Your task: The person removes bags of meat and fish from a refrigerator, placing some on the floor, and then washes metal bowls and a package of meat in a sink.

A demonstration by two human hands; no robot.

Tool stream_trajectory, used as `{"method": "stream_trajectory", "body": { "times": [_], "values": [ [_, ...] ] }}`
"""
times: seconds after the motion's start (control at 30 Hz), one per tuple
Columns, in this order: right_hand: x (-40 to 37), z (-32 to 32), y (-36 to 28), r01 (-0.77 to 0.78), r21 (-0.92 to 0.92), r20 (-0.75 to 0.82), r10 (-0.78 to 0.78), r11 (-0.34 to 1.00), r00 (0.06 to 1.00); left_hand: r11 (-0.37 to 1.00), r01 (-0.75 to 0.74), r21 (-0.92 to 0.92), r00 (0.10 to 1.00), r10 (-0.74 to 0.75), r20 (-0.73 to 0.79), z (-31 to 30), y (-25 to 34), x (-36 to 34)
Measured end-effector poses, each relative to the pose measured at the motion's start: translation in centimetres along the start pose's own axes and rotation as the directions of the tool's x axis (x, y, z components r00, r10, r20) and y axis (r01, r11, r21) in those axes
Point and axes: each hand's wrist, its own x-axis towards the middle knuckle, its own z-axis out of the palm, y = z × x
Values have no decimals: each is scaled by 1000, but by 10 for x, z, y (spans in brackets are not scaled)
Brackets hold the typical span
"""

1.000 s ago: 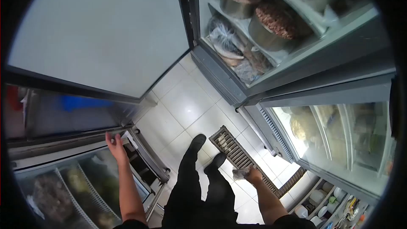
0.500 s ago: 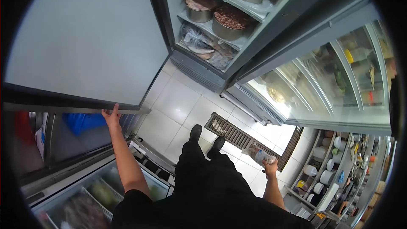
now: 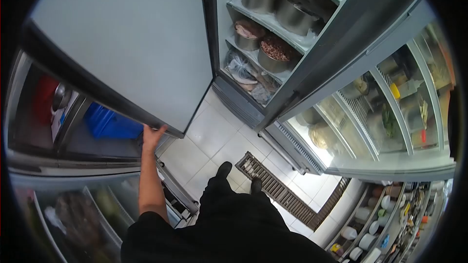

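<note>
My left hand grips the lower edge of a wide grey fridge door, which stands open on the left. Some of its fingers are hidden behind the edge. Beyond the door, the open fridge has metal pots on its shelves. One pot is filled with reddish chopped pieces, and another pot beside it holds pale pink meat. Plastic bags lie on the bottom shelf. My right hand is out of view.
A glass-doored fridge stands at right. A floor drain grate crosses the white tiles near my feet. Shelves of containers are at lower right. A glass-topped chest is at lower left, below a blue crate.
My left hand and the door edge have shifted right and slightly down in view. My right hand, which held a clear plastic bag, has left the view. More upper shelves show.
</note>
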Motion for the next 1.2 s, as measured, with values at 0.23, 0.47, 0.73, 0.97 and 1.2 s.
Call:
{"method": "stream_trajectory", "body": {
  "times": [0.23,0.47,0.73,0.97,1.2],
  "values": [
    [93,-64,-22,197,-43,-54,-199,979,978,944,173,282,980,-135,-149,129,88,-99],
    [103,-166,-145,322,50,-72,-319,945,945,887,181,424,951,-268,154,251,91,-208],
    [147,-194,-261,613,76,81,-617,787,782,758,355,548,700,-604,381,251,107,-425],
    [112,-168,-369,975,16,260,-942,224,212,730,556,397,780,-624,54,202,113,-548],
    [-111,-110,-425,980,87,572,-796,-179,-197,854,388,346,913,-306,-269,133,215,-593]
  ]
}}
